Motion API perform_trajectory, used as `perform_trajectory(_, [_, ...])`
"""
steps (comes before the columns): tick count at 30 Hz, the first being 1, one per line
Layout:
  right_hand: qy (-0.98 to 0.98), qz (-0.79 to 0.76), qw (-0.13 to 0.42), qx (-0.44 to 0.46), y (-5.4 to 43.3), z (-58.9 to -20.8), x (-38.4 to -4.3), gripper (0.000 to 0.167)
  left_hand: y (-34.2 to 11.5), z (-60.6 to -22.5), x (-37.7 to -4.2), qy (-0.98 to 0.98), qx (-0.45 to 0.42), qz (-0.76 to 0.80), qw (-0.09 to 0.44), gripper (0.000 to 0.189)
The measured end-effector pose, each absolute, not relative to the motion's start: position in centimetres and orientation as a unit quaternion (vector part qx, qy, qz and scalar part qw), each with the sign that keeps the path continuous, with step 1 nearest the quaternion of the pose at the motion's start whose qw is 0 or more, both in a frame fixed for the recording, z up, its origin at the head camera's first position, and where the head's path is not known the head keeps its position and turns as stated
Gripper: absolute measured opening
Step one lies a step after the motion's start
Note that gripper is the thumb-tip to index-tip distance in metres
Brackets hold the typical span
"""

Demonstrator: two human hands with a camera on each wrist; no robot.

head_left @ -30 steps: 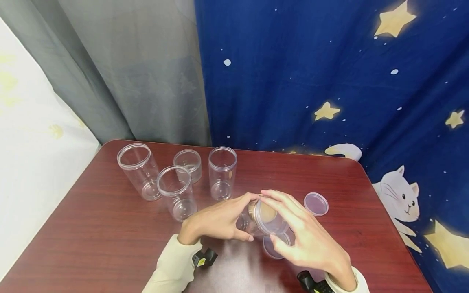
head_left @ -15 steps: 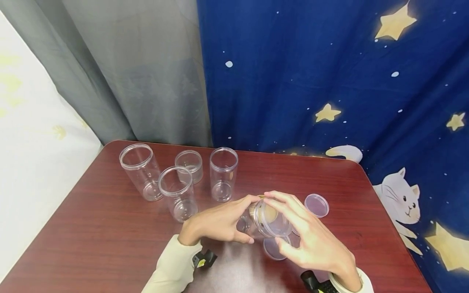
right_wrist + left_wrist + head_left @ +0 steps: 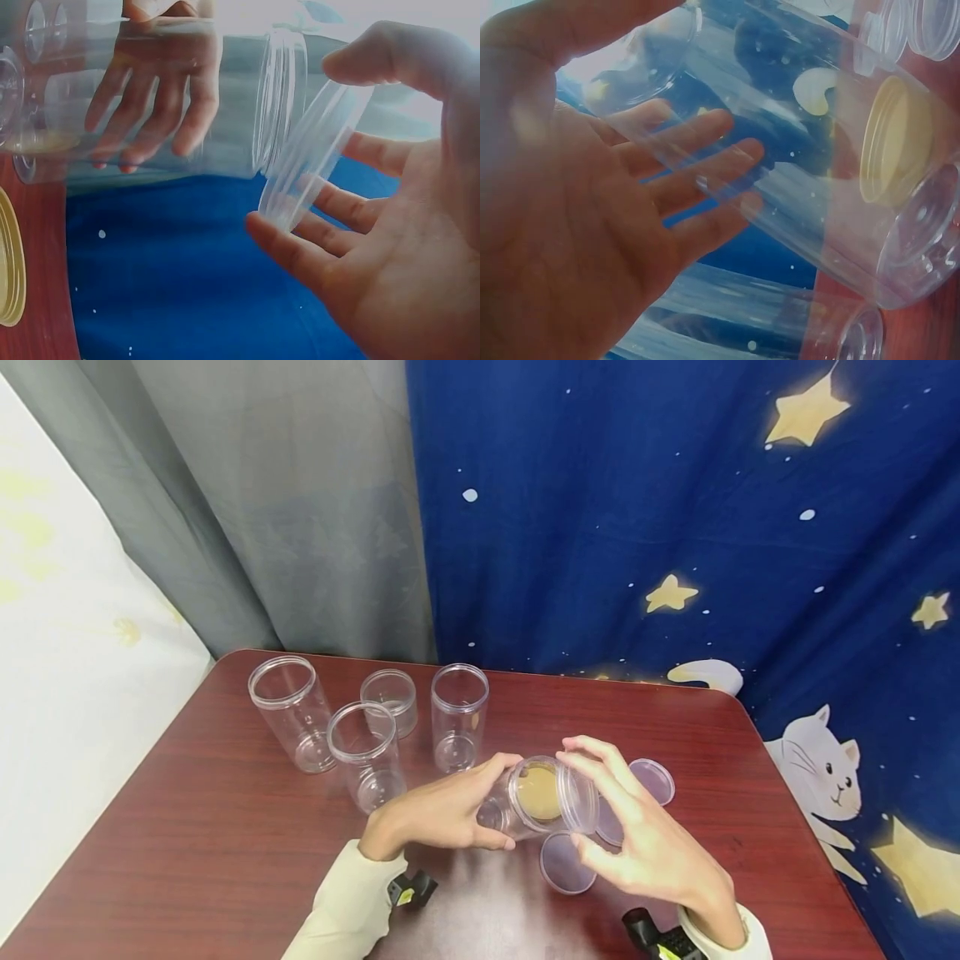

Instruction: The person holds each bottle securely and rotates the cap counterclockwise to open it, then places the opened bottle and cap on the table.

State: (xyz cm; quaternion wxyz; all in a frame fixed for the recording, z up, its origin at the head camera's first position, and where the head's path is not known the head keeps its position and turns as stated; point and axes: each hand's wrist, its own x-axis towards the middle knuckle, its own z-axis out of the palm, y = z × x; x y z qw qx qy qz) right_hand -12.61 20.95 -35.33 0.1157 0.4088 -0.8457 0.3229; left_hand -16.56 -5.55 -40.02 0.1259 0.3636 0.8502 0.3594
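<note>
My left hand (image 3: 442, 806) grips a clear plastic jar (image 3: 504, 802) round its side and holds it tilted, its mouth toward the right. Thumb and fingers of my right hand (image 3: 648, 843) hold a clear round lid (image 3: 579, 797) by its rim. In the right wrist view the clear lid (image 3: 315, 157) stands aslant at the jar's mouth (image 3: 281, 97), with a gap at one side; whether the other edge touches cannot be told. A gold lid (image 3: 542, 792) shows through the jar in the head view and lies apart from it in the right wrist view (image 3: 9, 259).
Three tall clear jars (image 3: 288, 693) (image 3: 363, 743) (image 3: 459, 714) and a short clear jar (image 3: 390, 706) stand upright at the back left of the red-brown table (image 3: 187, 827). Three flat clear lids (image 3: 567, 864) (image 3: 609, 825) (image 3: 654, 781) lie near my right hand. Curtains hang behind the table.
My right hand has moved right with the clear lid, away from the jar's mouth, so the lid stands more apart and aslant. The left hand keeps its hold on the jar.
</note>
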Motion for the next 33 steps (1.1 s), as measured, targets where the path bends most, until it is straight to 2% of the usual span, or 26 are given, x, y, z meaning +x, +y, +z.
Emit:
perform_trajectory(6, [-0.873, 0.317, 0.106, 0.356, 21.6, -35.6, -13.1, 0.084, -5.8, -40.3, -16.5, 0.854, 0.352, 0.365, 0.116, 0.088])
perform_trajectory(11, [-0.894, 0.291, 0.127, 0.316, 22.0, -35.9, -13.6, 0.085, -6.0, -40.4, -16.4, 0.858, 0.340, 0.368, 0.114, 0.088])
perform_trajectory(20, [-0.901, 0.311, 0.134, 0.271, 22.9, -36.6, -14.9, 0.088, -6.3, -40.5, -16.7, 0.858, 0.328, 0.376, 0.120, 0.090])
perform_trajectory(33, [-0.912, 0.307, 0.131, 0.237, 24.3, -38.1, -17.1, 0.080, -6.7, -40.8, -17.0, 0.855, 0.325, 0.388, 0.113, 0.092])
